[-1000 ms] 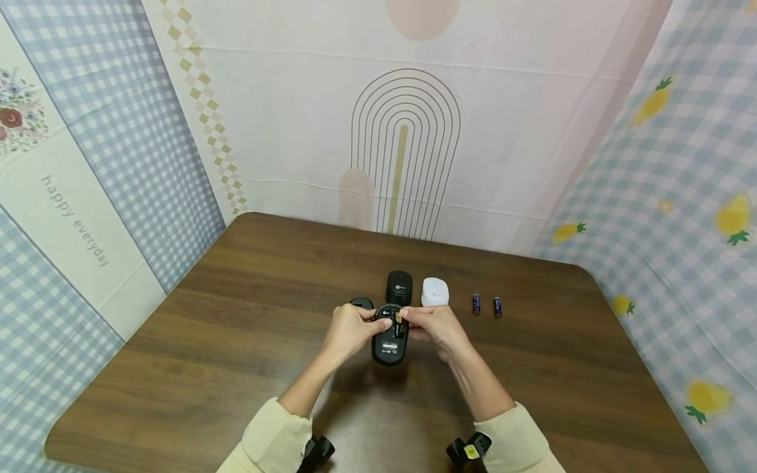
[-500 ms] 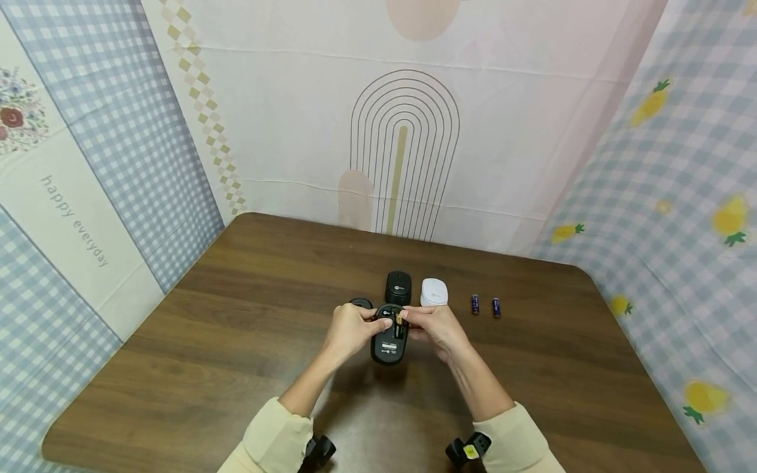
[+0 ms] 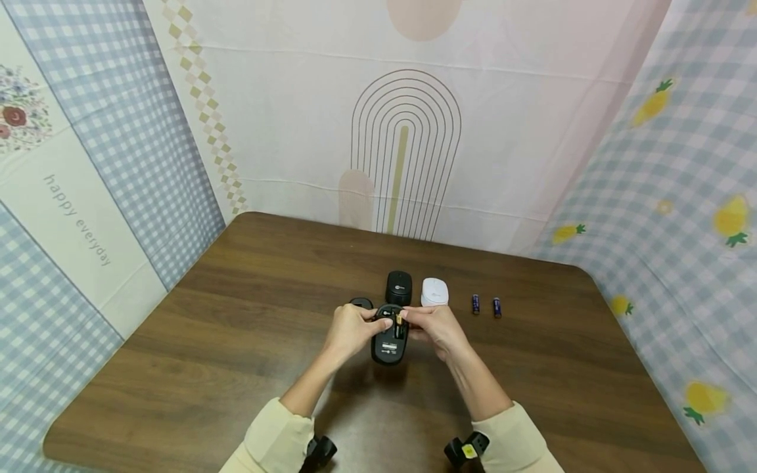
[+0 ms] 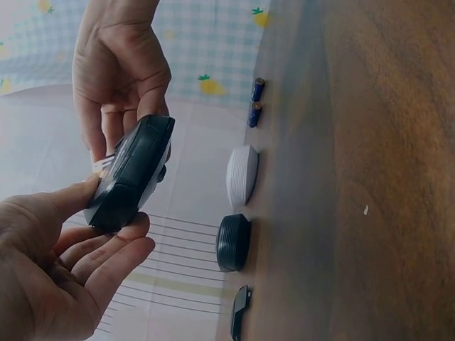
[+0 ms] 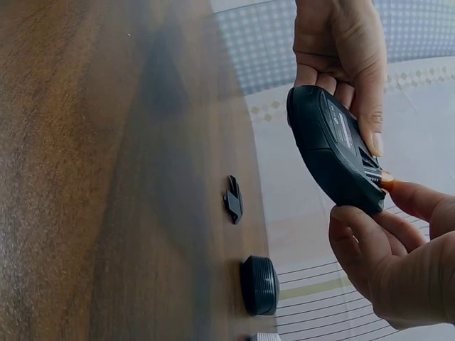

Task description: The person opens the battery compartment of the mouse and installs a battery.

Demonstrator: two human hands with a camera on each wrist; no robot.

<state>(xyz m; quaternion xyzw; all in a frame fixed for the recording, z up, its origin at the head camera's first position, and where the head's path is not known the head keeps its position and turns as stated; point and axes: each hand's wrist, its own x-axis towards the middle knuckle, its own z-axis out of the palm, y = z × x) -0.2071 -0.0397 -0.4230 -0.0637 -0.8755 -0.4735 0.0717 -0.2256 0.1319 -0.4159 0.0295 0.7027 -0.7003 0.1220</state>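
Note:
A black computer mouse (image 3: pixel 388 347) is held above the table, its underside turned up and its battery bay uncovered. My left hand (image 3: pixel 349 330) grips one side of it, thumb across the underside beside the bay. From the other side, my right hand (image 3: pixel 439 330) holds the same end of the mouse. In the right wrist view, the right thumb presses the orange end of a battery (image 5: pixel 386 180) tilted up out of the bay, while the other right fingers curl against the mouse's shell. Behind the left hand lies a small black battery cover (image 5: pixel 233 201), partly hidden in the head view.
Just beyond the hands stand a second black mouse (image 3: pixel 399 286) and a white mouse (image 3: pixel 434 290). Two blue batteries (image 3: pixel 476 304) lie to their right on the brown wooden table (image 3: pixel 236 341). Patterned cloths hang round the table's back and sides.

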